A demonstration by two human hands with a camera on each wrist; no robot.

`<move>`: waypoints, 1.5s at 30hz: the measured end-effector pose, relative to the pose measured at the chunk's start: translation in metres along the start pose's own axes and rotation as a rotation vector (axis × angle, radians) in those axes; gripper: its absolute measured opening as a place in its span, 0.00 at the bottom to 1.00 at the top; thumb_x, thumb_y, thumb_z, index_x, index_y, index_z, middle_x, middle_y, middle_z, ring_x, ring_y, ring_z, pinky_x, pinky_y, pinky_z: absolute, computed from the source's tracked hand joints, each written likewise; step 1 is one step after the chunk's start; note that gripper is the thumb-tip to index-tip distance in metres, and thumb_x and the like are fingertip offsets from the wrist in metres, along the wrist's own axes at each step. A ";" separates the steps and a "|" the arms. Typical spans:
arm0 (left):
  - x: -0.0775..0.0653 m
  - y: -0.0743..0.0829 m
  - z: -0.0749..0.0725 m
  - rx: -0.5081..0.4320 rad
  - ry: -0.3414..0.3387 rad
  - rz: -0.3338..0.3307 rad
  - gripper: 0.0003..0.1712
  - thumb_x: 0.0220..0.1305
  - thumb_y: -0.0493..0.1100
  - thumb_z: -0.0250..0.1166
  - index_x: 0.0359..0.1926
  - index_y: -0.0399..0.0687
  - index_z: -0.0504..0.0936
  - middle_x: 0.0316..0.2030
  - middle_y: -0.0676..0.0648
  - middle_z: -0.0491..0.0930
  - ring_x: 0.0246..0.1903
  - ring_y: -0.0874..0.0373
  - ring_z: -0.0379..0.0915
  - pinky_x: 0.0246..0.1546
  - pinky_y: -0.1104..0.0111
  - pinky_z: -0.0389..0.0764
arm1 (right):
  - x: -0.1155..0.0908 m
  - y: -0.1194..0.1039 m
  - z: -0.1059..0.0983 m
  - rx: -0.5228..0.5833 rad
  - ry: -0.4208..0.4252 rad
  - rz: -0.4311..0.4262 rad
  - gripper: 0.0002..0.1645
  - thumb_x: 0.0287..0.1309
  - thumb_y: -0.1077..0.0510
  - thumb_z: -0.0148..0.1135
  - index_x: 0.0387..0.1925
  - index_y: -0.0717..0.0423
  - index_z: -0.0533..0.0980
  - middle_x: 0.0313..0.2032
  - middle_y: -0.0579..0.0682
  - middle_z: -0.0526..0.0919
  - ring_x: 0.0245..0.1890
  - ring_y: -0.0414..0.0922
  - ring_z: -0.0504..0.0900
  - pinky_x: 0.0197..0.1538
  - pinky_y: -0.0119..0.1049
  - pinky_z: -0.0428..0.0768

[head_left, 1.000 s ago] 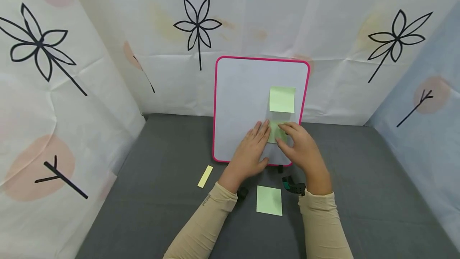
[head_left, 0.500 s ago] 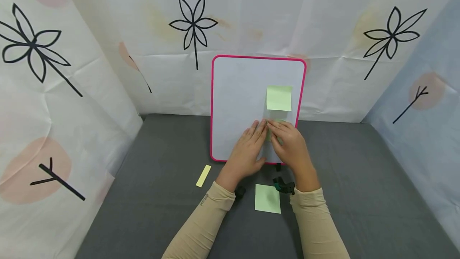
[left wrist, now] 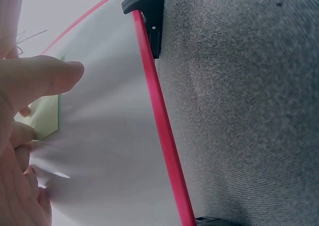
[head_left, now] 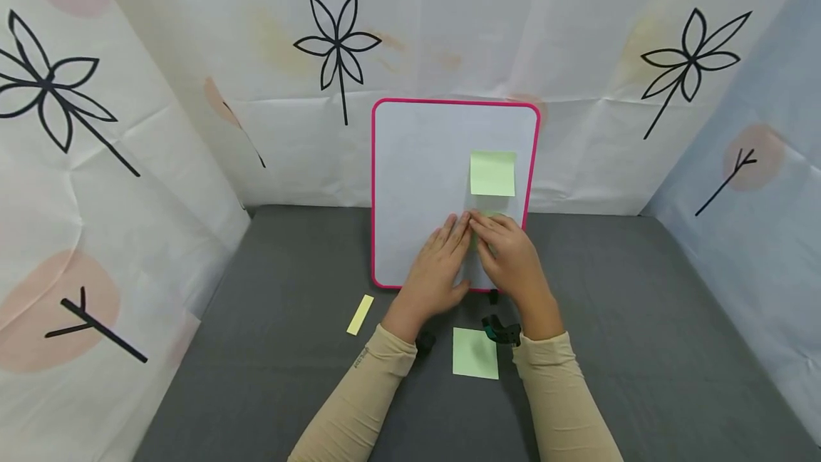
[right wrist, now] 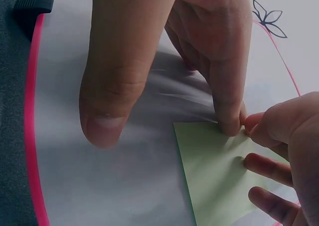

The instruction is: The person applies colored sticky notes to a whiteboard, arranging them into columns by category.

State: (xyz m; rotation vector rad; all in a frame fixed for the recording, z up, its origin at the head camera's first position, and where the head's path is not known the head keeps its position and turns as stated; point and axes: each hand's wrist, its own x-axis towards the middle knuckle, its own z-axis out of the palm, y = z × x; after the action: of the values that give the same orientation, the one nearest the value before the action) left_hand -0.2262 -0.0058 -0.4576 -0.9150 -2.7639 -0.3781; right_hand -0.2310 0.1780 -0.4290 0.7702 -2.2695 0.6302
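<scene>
A whiteboard (head_left: 417, 184) with a pink rim leans upright at the back of the dark table. My left hand (head_left: 435, 266) lies on its lower part, straight fingers pressing along the left edge of a pale green sticky note (right wrist: 214, 166). On the same note, near its upper left, my right hand (head_left: 509, 255) rests bent fingertips, meeting the left fingertips. In the head view my right hand hides most of this note. A second green sticky note (head_left: 492, 173) is stuck just above. The right wrist view shows both hands' fingers (right wrist: 227, 96) touching the lower note.
Another green sticky note (head_left: 474, 353) lies on the dark table (head_left: 288, 362) between the forearms. A narrow yellow strip (head_left: 360, 314) lies left of the left wrist. Black clips (left wrist: 144, 21) grip the board's lower rim. Patterned cloth (head_left: 436, 34) hangs behind and at the sides.
My right hand has shifted left across the lower note until its fingertips meet the left fingers. My left hand keeps its place on the board. The head view has turned slightly.
</scene>
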 end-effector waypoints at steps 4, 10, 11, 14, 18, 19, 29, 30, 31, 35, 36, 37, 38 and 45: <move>0.001 -0.001 0.000 -0.004 0.004 0.001 0.62 0.67 0.54 0.73 0.86 0.44 0.42 0.86 0.50 0.32 0.86 0.52 0.26 0.86 0.54 0.45 | 0.000 0.003 -0.002 -0.008 -0.011 0.029 0.19 0.66 0.70 0.67 0.57 0.68 0.84 0.61 0.59 0.86 0.58 0.60 0.84 0.61 0.57 0.83; 0.001 -0.002 -0.001 -0.009 0.010 0.000 0.60 0.68 0.54 0.73 0.86 0.43 0.44 0.86 0.50 0.33 0.86 0.52 0.25 0.86 0.54 0.44 | -0.003 0.013 -0.011 -0.009 0.038 0.065 0.17 0.64 0.69 0.67 0.53 0.69 0.86 0.58 0.59 0.88 0.56 0.60 0.84 0.58 0.57 0.84; 0.001 -0.002 0.000 -0.006 0.013 -0.001 0.60 0.68 0.54 0.73 0.86 0.43 0.44 0.86 0.50 0.33 0.86 0.52 0.25 0.86 0.54 0.44 | -0.003 0.015 -0.012 -0.005 0.049 0.069 0.16 0.64 0.69 0.67 0.53 0.69 0.86 0.58 0.59 0.88 0.55 0.60 0.84 0.57 0.57 0.84; 0.001 -0.003 0.001 0.002 0.016 -0.005 0.61 0.67 0.54 0.73 0.86 0.44 0.44 0.86 0.50 0.32 0.86 0.53 0.25 0.86 0.55 0.44 | -0.005 0.020 -0.017 0.003 0.074 0.088 0.15 0.63 0.70 0.67 0.51 0.69 0.87 0.56 0.60 0.89 0.54 0.61 0.84 0.56 0.58 0.84; 0.001 -0.003 0.001 0.006 0.012 -0.006 0.61 0.67 0.55 0.73 0.86 0.44 0.43 0.86 0.50 0.32 0.86 0.53 0.25 0.86 0.55 0.44 | -0.008 0.024 -0.023 0.013 0.088 0.129 0.15 0.62 0.70 0.68 0.50 0.69 0.87 0.55 0.60 0.90 0.55 0.61 0.84 0.57 0.59 0.83; 0.001 -0.003 0.001 0.007 0.011 -0.005 0.62 0.67 0.55 0.73 0.86 0.44 0.43 0.86 0.50 0.32 0.86 0.53 0.25 0.86 0.55 0.44 | -0.009 0.025 -0.025 0.012 0.087 0.138 0.15 0.62 0.69 0.68 0.50 0.69 0.87 0.54 0.61 0.90 0.55 0.61 0.84 0.57 0.59 0.83; -0.001 -0.003 0.000 -0.005 0.020 0.010 0.61 0.68 0.55 0.73 0.86 0.43 0.43 0.87 0.49 0.32 0.86 0.52 0.26 0.86 0.54 0.44 | -0.004 0.013 -0.022 -0.017 0.074 0.080 0.15 0.63 0.68 0.68 0.51 0.68 0.87 0.55 0.60 0.90 0.55 0.60 0.85 0.56 0.58 0.85; -0.001 -0.003 0.001 -0.007 0.024 0.012 0.61 0.68 0.55 0.73 0.86 0.43 0.43 0.87 0.49 0.32 0.86 0.52 0.26 0.86 0.54 0.44 | -0.002 0.010 -0.021 -0.015 0.067 0.061 0.15 0.63 0.68 0.68 0.51 0.68 0.87 0.55 0.60 0.90 0.55 0.61 0.85 0.57 0.58 0.85; -0.001 -0.003 0.001 -0.009 0.028 0.014 0.61 0.68 0.55 0.73 0.86 0.43 0.43 0.87 0.49 0.32 0.86 0.52 0.26 0.86 0.54 0.44 | -0.001 0.008 -0.019 -0.010 0.058 0.047 0.15 0.63 0.68 0.68 0.51 0.68 0.87 0.55 0.60 0.89 0.54 0.61 0.85 0.57 0.58 0.85; -0.001 -0.003 0.001 -0.024 0.032 0.016 0.61 0.68 0.54 0.73 0.86 0.44 0.43 0.87 0.50 0.32 0.86 0.52 0.25 0.86 0.54 0.44 | 0.000 0.004 -0.011 -0.010 0.021 0.018 0.17 0.63 0.67 0.69 0.53 0.68 0.86 0.57 0.59 0.89 0.55 0.59 0.86 0.57 0.56 0.85; -0.001 -0.002 0.001 -0.029 0.032 0.017 0.62 0.67 0.54 0.74 0.86 0.44 0.43 0.87 0.50 0.32 0.86 0.52 0.25 0.86 0.53 0.44 | 0.000 0.004 -0.009 -0.010 0.017 0.017 0.18 0.63 0.68 0.69 0.54 0.68 0.86 0.57 0.59 0.89 0.54 0.59 0.86 0.57 0.56 0.85; -0.001 -0.002 0.001 -0.033 0.029 0.016 0.61 0.67 0.54 0.74 0.86 0.44 0.43 0.86 0.50 0.32 0.86 0.52 0.25 0.86 0.53 0.44 | -0.001 0.004 -0.008 -0.013 0.014 0.022 0.18 0.63 0.68 0.69 0.54 0.68 0.86 0.57 0.59 0.89 0.54 0.59 0.86 0.57 0.56 0.85; -0.001 -0.002 0.001 -0.034 0.027 0.014 0.61 0.67 0.54 0.73 0.86 0.44 0.43 0.86 0.50 0.32 0.86 0.52 0.25 0.86 0.54 0.44 | -0.001 0.005 -0.008 -0.014 0.014 0.027 0.18 0.63 0.68 0.69 0.54 0.68 0.86 0.57 0.59 0.89 0.55 0.59 0.86 0.58 0.56 0.85; 0.001 -0.002 0.002 -0.014 0.007 0.002 0.62 0.68 0.55 0.73 0.86 0.44 0.43 0.86 0.50 0.31 0.86 0.53 0.24 0.86 0.55 0.42 | -0.008 0.018 -0.018 -0.017 0.064 0.115 0.16 0.64 0.67 0.68 0.52 0.67 0.87 0.56 0.59 0.89 0.56 0.60 0.85 0.57 0.58 0.85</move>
State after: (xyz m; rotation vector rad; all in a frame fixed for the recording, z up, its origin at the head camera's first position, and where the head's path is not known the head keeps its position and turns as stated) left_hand -0.2280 -0.0061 -0.4594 -0.9181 -2.7571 -0.3994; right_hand -0.2305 0.2042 -0.4264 0.6064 -2.2689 0.6778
